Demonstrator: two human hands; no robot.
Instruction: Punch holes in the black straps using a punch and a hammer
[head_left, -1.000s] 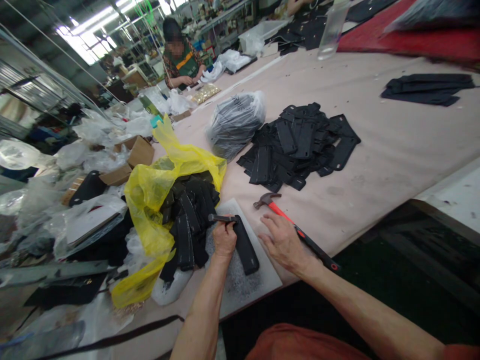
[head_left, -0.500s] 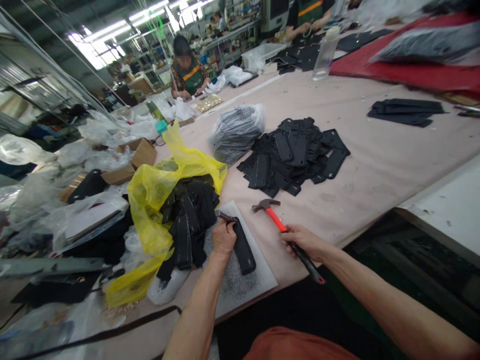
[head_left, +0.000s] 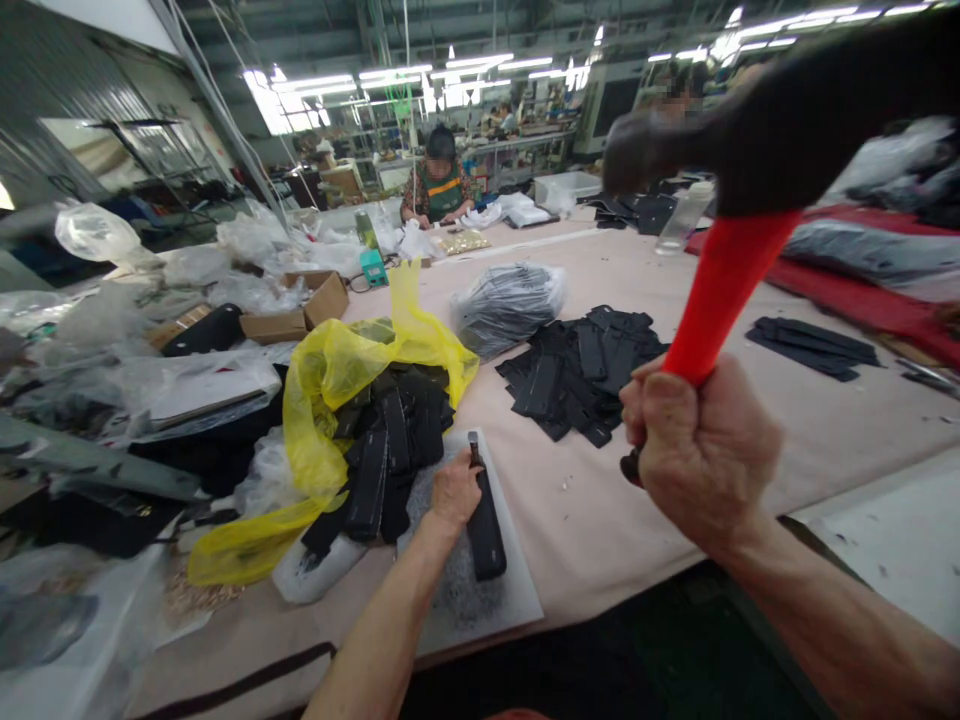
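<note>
My left hand point(head_left: 455, 492) is closed around a short metal punch point(head_left: 474, 447), which stands upright at the far end of a black strap piece point(head_left: 487, 530). That piece lies on a pale, worn board point(head_left: 517, 590) at the table's near edge. Raised high and close to the camera, my right hand point(head_left: 701, 450) grips a claw hammer point(head_left: 731, 295) by its red and black handle. Left of the board, a yellow plastic bag point(head_left: 319, 365) lies open with black strap pieces point(head_left: 394, 430) spilling out. The punch's lower tip is hidden by my fingers.
A heap of black pieces point(head_left: 592, 365) lies beyond the board, beside a clear bag of grey items point(head_left: 510, 305). More flat black pieces point(head_left: 814, 345) lie at right. Cardboard box point(head_left: 322, 300) and plastic bags crowd the left. A co-worker point(head_left: 441, 185) sits across the table.
My right hand has lifted the hammer from low over the table to high in front of the camera. My left hand has turned the punch from slanting to upright. The view has levelled.
</note>
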